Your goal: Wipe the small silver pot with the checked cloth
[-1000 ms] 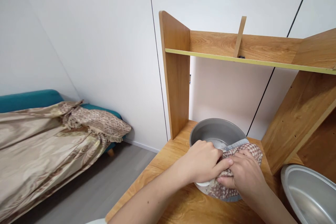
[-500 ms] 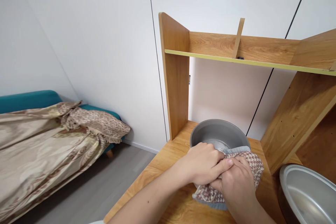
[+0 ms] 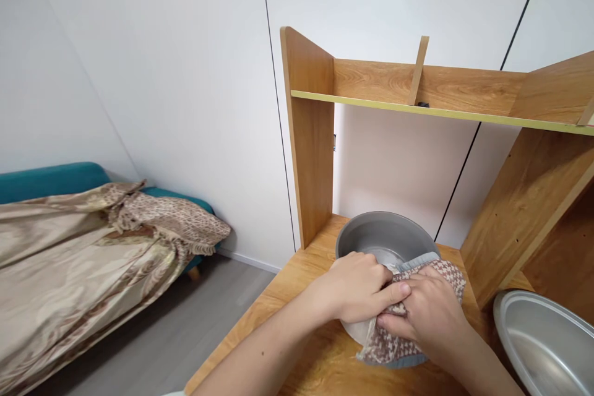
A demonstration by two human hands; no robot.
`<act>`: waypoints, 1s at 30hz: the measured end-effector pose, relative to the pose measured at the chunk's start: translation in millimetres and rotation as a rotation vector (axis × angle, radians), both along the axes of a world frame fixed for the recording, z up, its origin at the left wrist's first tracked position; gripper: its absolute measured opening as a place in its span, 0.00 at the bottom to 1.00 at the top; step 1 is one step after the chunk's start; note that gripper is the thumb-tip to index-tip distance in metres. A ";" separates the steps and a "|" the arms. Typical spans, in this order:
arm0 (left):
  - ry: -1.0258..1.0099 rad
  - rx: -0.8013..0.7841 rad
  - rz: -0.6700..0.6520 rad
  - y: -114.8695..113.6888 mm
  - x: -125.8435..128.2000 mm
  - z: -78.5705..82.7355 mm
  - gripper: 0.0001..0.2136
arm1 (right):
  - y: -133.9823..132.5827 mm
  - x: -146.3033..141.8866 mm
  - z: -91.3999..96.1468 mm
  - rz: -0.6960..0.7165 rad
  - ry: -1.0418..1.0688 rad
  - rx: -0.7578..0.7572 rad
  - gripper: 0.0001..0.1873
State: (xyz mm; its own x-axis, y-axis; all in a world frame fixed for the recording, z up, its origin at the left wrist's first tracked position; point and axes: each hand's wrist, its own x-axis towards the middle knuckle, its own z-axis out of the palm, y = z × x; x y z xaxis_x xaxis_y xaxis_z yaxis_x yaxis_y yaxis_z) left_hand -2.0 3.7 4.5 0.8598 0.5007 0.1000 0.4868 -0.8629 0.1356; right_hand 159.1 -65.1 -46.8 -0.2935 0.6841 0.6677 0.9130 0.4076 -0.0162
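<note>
A round grey metal pot (image 3: 359, 232) stands on the wooden desk, its inside facing up. My left hand (image 3: 364, 288) is closed over the pot's near rim, its thumb stretched toward my other hand; its fingertips are hidden. My right hand (image 3: 429, 309) is closed on a brown-and-white houndstooth cloth (image 3: 390, 346) with a grey-blue border. The cloth is bunched against the pot's near right side, partly over the rim, and its lower end hangs in front of the pot.
A shallow silver oval pan (image 3: 547, 340) with a dark outside sits at the right. The wooden desk (image 3: 278, 315) carries a hutch with a shelf (image 3: 371, 77) above the pot. To the left, a teal sofa (image 3: 60, 178) is draped with a patterned cover (image 3: 93, 260).
My right hand has shifted slightly right along the pot's side, and the cloth's lower end has moved right with it. My left hand stays nearly still at the rim.
</note>
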 end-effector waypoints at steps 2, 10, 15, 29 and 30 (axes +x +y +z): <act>-0.003 0.000 -0.001 0.4 -0.1 -0.2 0.35 | 0.1 3.6 1.9 -0.005 -0.036 -0.056 0.11; 0.001 -0.001 -0.003 0.6 -0.2 -1.2 0.36 | -0.1 9.3 3.1 -0.010 -0.116 -0.134 0.15; -0.006 0.013 -0.021 2.0 -1.5 -2.0 0.35 | 0.2 15.7 2.9 0.020 -0.155 -0.097 0.18; -0.041 0.061 0.043 -3.0 2.6 -4.5 0.36 | 5.6 -5.7 -16.1 -0.053 0.004 0.165 0.12; -0.048 0.058 0.042 -3.1 2.5 -4.5 0.36 | 5.5 -7.1 -17.0 -0.057 0.009 0.172 0.12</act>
State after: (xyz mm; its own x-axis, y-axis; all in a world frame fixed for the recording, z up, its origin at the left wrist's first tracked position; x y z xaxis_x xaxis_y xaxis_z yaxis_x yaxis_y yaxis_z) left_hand 0.5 0.7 0.0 0.8316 0.5283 0.1710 0.5168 -0.8490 0.1101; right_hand 151.9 -59.6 -63.9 -0.2509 0.5751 0.7786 0.9347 0.3531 0.0405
